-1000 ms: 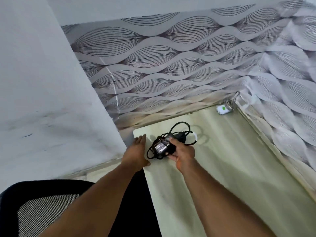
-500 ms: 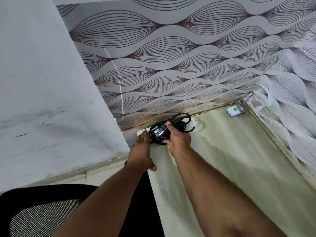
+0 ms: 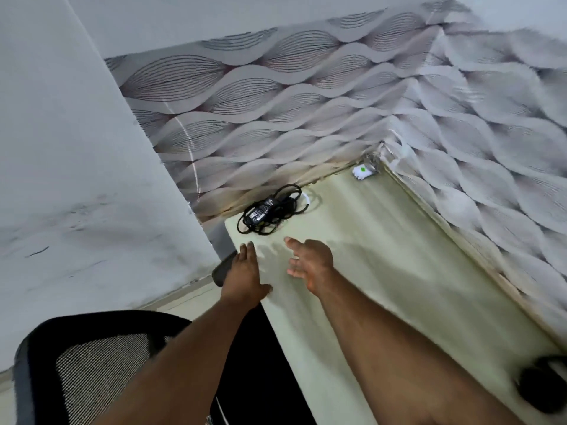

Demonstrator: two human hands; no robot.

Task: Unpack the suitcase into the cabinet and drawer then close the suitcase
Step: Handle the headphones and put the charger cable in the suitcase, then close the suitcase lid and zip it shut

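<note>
The charger (image 3: 260, 213), coiled in its cord, is being left at the bench's (image 3: 383, 271) far left corner by the wall, just beyond both empty, open-fingered grips, the right hand (image 3: 310, 261) being held slightly nearer than the left hand (image 3: 245, 276).

The tabletop (image 3: 399, 256) is a pale yellow-green. At its far left corner lies a black power adapter (image 3: 260, 211) with a white label and a black coiled cord, a white loop beside it. The far wallpaper (image 3: 276, 118) is grey with dark, fine-lined wave shapes. A small white item (image 3: 362, 172) with a green spot sits far right. The near-left chair (image 3: 92, 372) is black with grey-speckled mesh.
</note>
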